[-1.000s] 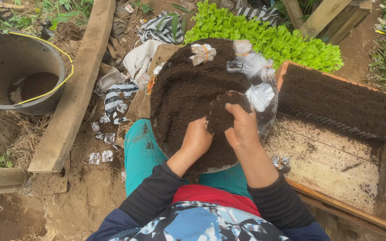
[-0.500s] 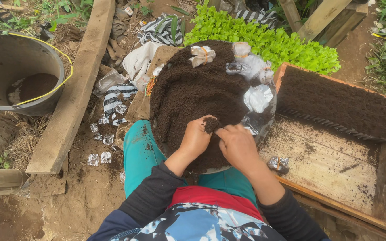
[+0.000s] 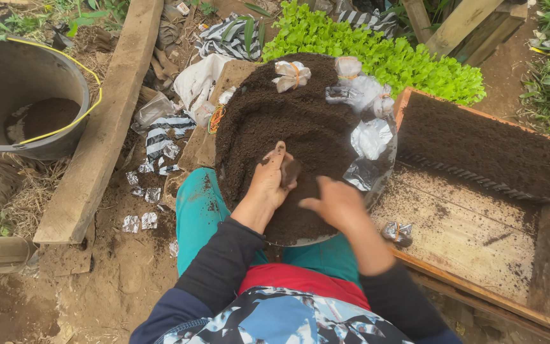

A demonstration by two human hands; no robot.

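Person sits on bare ground, round tray [image 3: 377,185] of dark potting soil [image 3: 288,121] on the lap. Left hand [image 3: 268,181] rests on the soil mound, its grip pinching a small soil-filled plastic bag [image 3: 289,171] between thumb and fingers. Right hand [image 3: 333,204] hovers just beside it over the near edge of the soil, fingers loosely spread, holding nothing that I can see.

Judgement: filling goes well if the little bag stays upright with its mouth held open by the left fingers, while the right scoops loose soil and presses it in lightly, not packed hard, so the thin film does not split.

Soil is fine, crumbly, dark brown, damp-looking, heaped in a dome. Clear crinkly plastic bags [image 3: 367,137] lie on the far right of the mound, shiny and creased; one bundle [image 3: 291,74] is tied with a rubber band. To the right, a shallow wooden crate [image 3: 479,236] with rough pale boards holds a packed row of filled bags [image 3: 485,150], a dark ridged block at its far side. One stray bag [image 3: 397,232] lies on the crate floor. Left: grey round bucket [image 3: 27,95] with yellow rim, weathered plank [image 3: 103,121]. Leafy green seedlings [image 3: 377,51] behind.
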